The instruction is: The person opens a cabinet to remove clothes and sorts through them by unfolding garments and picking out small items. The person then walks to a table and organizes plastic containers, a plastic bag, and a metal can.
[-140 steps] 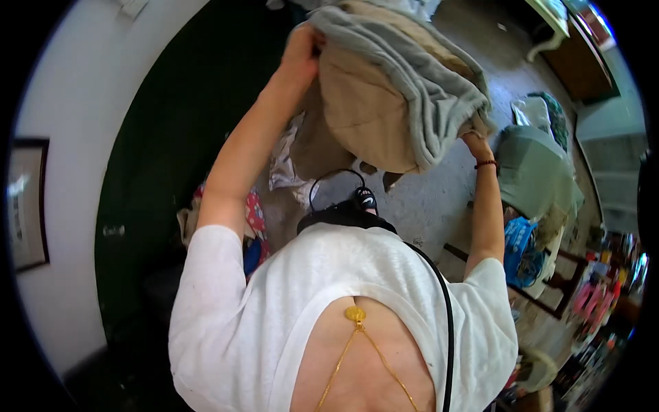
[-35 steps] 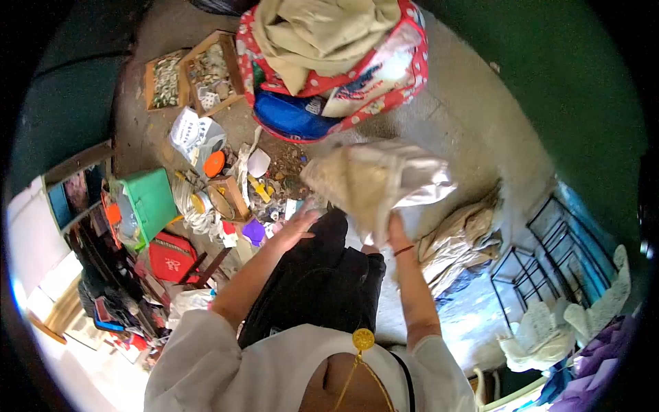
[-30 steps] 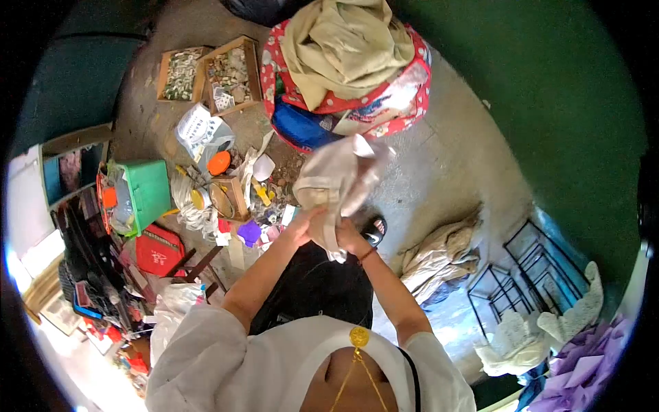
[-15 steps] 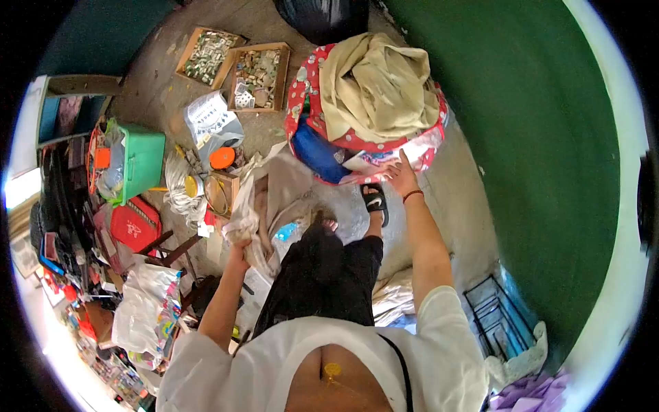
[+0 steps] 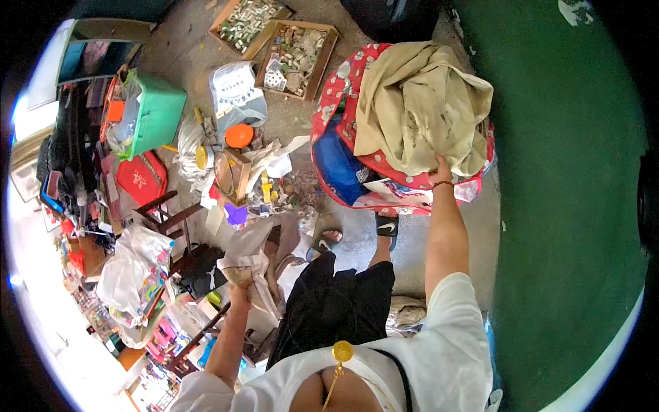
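Note:
My left hand point(image 5: 239, 281) is closed on a pale beige cloth point(image 5: 257, 261), which hangs in folds beside my legs. At the right, my right hand point(image 5: 440, 172) grips the lower edge of a crumpled khaki cloth point(image 5: 419, 103); its fingertips are partly hidden in the fabric. The khaki cloth is heaped on top of a large red bag with a dotted pattern point(image 5: 336, 86). Inside the bag's near left part, a dark blue item point(image 5: 336, 161) shows, with white and pink printed material point(image 5: 391, 194) along the near rim.
Two wooden trays point(image 5: 310, 88) of small pieces lie beyond. A green bin point(image 5: 161, 113), a red octagonal box point(image 5: 142, 180) and an orange lid point(image 5: 239, 136) are at left. Small litter point(image 5: 305, 196) covers the floor near my feet. A green wall point(image 5: 570, 206) rises at right.
My right hand has gone from open above the bag's near rim to gripping the khaki cloth. My left hand has drawn the pale cloth back towards me, uncovering litter on the floor.

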### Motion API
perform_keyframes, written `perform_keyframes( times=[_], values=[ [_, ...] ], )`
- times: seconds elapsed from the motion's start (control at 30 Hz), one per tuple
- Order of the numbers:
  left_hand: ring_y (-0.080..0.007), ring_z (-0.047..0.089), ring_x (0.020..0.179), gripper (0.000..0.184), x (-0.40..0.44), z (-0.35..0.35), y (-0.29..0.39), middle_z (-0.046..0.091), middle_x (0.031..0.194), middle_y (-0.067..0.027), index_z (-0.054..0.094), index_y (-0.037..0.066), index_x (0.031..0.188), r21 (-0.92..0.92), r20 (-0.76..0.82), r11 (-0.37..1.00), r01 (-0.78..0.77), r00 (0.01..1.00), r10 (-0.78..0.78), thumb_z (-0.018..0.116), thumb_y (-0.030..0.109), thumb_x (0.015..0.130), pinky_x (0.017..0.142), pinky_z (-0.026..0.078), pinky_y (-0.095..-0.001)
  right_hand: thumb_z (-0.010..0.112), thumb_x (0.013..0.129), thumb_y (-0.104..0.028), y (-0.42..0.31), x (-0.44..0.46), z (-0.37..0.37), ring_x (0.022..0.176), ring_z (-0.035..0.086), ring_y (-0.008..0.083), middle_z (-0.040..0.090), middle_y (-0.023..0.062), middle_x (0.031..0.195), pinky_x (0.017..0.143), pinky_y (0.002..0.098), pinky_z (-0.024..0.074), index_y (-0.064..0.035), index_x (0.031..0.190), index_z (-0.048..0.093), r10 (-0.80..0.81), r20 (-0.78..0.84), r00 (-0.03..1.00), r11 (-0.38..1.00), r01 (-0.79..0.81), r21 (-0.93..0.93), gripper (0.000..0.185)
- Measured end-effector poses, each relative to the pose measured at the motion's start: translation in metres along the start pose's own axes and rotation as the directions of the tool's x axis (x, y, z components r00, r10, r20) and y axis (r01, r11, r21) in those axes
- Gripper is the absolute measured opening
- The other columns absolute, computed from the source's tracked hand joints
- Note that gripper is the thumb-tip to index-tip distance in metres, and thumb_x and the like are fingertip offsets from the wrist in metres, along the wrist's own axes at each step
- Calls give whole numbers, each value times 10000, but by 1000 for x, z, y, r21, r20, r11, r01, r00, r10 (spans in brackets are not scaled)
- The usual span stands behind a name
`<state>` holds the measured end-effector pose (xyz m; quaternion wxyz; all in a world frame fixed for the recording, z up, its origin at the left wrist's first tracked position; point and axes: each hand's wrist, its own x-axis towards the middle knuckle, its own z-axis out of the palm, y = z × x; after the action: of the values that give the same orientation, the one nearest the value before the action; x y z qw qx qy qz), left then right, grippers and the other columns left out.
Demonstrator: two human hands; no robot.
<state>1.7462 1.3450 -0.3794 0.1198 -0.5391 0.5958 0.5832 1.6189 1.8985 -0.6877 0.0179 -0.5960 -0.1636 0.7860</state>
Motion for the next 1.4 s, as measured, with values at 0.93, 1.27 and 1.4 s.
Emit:
perform_keyframes(
  times=[0.93, 1.27, 1.4],
  values=[
    [-212, 549, 935, 347, -188, 182, 49, 568, 1052, -89, 520, 54, 1078, -4, 648, 879, 477, 671, -360, 473, 305, 844, 855, 426, -350, 573, 624, -131, 91, -488, 76, 695, 597, 301, 605, 165, 738, 615, 392, 477, -31, 741, 621, 523, 809, 269, -557, 826, 85, 161],
    [-251, 595, 772, 304, -164, 88, -1, 585, 911, -153, 501, -38, 1044, -382, 614, 840, 386, 785, -81, 488, 178, 831, 673, 512, -361, 580, 716, -228, 100, -577, 68, 808, 573, 311, 579, 195, 912, 701, 394, 456, -8, 852, 587, 681, 721, 126, -204, 979, 22, 259],
    [-261, 606, 744, 325, -184, 0, 9, 594, 877, -174, 502, -81, 1023, -332, 498, 922, 198, 867, -7, 543, 114, 767, 619, 520, -369, 565, 771, -176, 92, -595, 57, 817, 564, 243, 581, 166, 907, 735, 319, 439, 7, 923, 575, 298, 945, 133, -49, 991, -124, 238]
  ],
)
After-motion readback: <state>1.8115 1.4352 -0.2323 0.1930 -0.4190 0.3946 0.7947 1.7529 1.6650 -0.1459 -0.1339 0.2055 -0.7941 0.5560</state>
